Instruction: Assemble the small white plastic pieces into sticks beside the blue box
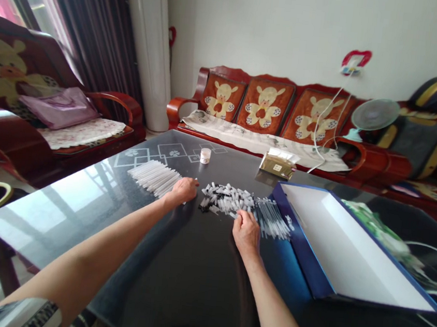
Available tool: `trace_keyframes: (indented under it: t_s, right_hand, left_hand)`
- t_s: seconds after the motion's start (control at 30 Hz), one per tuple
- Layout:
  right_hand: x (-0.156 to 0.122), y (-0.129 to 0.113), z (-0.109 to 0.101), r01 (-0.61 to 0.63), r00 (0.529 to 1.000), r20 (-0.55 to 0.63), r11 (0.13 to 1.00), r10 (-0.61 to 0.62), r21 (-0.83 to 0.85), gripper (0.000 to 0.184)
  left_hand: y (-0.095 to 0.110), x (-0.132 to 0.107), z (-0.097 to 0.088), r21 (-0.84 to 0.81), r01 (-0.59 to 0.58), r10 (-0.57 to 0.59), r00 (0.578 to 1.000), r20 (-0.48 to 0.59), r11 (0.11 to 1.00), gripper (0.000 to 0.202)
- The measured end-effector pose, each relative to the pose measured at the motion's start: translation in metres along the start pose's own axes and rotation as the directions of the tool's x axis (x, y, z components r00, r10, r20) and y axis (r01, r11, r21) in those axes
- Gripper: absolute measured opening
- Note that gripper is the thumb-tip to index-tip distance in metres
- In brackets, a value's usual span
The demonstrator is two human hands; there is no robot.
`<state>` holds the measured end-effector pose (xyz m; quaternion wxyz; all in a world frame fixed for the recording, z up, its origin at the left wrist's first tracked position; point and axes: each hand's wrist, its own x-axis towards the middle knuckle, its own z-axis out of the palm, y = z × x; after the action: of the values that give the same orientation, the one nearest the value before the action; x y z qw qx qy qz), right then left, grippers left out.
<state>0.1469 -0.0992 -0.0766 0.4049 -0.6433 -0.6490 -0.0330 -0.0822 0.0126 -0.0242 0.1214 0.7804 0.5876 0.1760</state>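
My left hand (184, 190) is closed at the right end of a row of white pen-like tubes (152, 176). Its curled fingers hide whatever they hold. At the front edge of a heap of small white and black cap-like pieces (226, 197), my right hand (247, 233) has its thumb and fingers pinched together. A small pale piece shows by those fingertips, but I cannot tell whether it is gripped. Just right of the heap lies a bundle of thin, clear rods (273, 218), close to my right hand.
The dark glossy table (175, 278) carries an open blue box (303, 250) with a white inside on the right. Green-and-white plastic packaging (379, 227) and white cables lie beyond it. Farther back are a small round tub (205, 156) and a tissue box (277, 165).
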Motion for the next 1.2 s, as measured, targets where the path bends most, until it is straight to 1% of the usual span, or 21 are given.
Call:
trace_keyframes:
  t_s: [0.03, 0.1, 0.17, 0.2, 0.27, 0.33, 0.37, 0.4, 0.5, 0.63, 0.73, 0.87, 0.93, 0.97, 1.07, 1.1, 1.13, 1.2]
  right_hand:
    - [0.0, -0.001, 0.0, -0.002, 1.0, 0.005, 1.0, 0.002, -0.011, 0.027]
    - [-0.001, -0.002, 0.001, -0.005, 1.0, 0.013, 1.0, 0.005, -0.025, 0.026]
    - [-0.001, -0.003, 0.001, -0.008, 1.0, 0.009, 0.999, 0.008, -0.034, 0.026]
    - [-0.001, -0.003, 0.001, -0.008, 1.0, 0.003, 0.999, 0.008, -0.038, 0.025]
    - [-0.001, -0.004, 0.001, -0.005, 1.0, -0.005, 0.999, 0.005, -0.045, 0.025]
    - [-0.001, -0.004, 0.001, -0.001, 1.0, -0.006, 0.999, 0.0, -0.053, 0.024]
    - [-0.001, -0.003, 0.001, 0.003, 1.0, -0.005, 0.998, -0.003, -0.057, 0.024]
    - [-0.002, -0.003, 0.002, 0.008, 1.0, -0.005, 0.998, -0.008, -0.061, 0.024]
    - [-0.002, -0.002, 0.003, 0.02, 1.0, -0.013, 0.997, -0.021, -0.071, 0.024]
    - [-0.001, -0.001, 0.004, 0.021, 1.0, -0.006, 0.996, -0.022, -0.083, 0.023]
    - [-0.001, -0.002, 0.004, 0.011, 1.0, 0.008, 0.995, -0.01, -0.103, 0.022]
    - [-0.001, -0.004, 0.002, 0.01, 1.0, 0.022, 0.993, -0.007, -0.121, 0.022]
    - [-0.001, -0.005, 0.001, 0.01, 1.0, 0.028, 0.992, -0.007, -0.125, 0.022]
    - [-0.001, -0.006, 0.001, 0.012, 1.0, 0.03, 0.992, -0.008, -0.128, 0.022]
    - [-0.001, -0.006, 0.001, 0.019, 0.999, 0.029, 0.989, -0.015, -0.145, 0.022]
    - [-0.001, -0.006, 0.001, 0.021, 0.999, 0.03, 0.988, -0.017, -0.151, 0.022]
    - [-0.001, -0.006, 0.001, 0.022, 0.999, 0.033, 0.988, -0.017, -0.156, 0.022]
    - [-0.002, -0.006, 0.001, 0.016, 0.999, 0.041, 0.986, -0.009, -0.164, 0.021]
  left_hand:
    - [-0.001, 0.002, -0.002, -0.044, -0.003, 0.002, 1.0, -0.007, 0.999, 0.02]
    - [-0.002, 0.003, -0.003, -0.118, 0.002, -0.003, 1.0, -0.007, 0.993, 0.031]
    - [-0.001, 0.001, 0.002, -0.177, -0.007, 0.002, 1.0, -0.026, 0.984, 0.04]
    - [-0.001, 0.0, 0.006, -0.207, -0.026, 0.013, 0.998, -0.066, 0.978, 0.042]
    - [0.0, -0.003, 0.017, -0.255, -0.095, 0.041, 0.976, -0.212, 0.962, 0.041]
    - [0.001, -0.005, 0.028, -0.259, -0.163, 0.057, 0.926, -0.373, 0.952, 0.034]
    - [0.001, -0.005, 0.034, -0.241, -0.183, 0.065, 0.902, -0.426, 0.953, 0.03]
    - [0.001, -0.005, 0.038, -0.213, -0.191, 0.077, 0.889, -0.452, 0.958, 0.026]
    - [0.001, -0.004, 0.046, -0.114, -0.232, 0.155, 0.873, -0.462, 0.966, 0.023]
    - [0.006, -0.007, 0.047, 0.029, -0.285, 0.27, 0.865, -0.422, 0.958, 0.028]
    - [0.011, -0.011, 0.044, 0.131, -0.287, 0.315, 0.863, -0.394, 0.949, 0.033]
    - [0.015, -0.014, 0.041, 0.21, -0.293, 0.357, 0.838, -0.413, 0.933, 0.035]
    - [0.015, -0.014, 0.04, 0.226, -0.306, 0.377, 0.815, -0.44, 0.925, 0.034]
    - [0.015, -0.013, 0.04, 0.225, -0.334, 0.402, 0.795, -0.455, 0.915, 0.032]
    - [0.016, -0.011, 0.042, 0.163, -0.464, 0.479, 0.726, -0.494, 0.871, 0.026]
    - [0.017, -0.011, 0.043, 0.133, -0.497, 0.491, 0.714, -0.499, 0.858, 0.024]
    - [0.018, -0.011, 0.044, 0.105, -0.516, 0.493, 0.712, -0.5, 0.85, 0.022]
    - [0.018, -0.01, 0.048, 0.077, -0.526, 0.49, 0.717, -0.495, 0.847, 0.021]
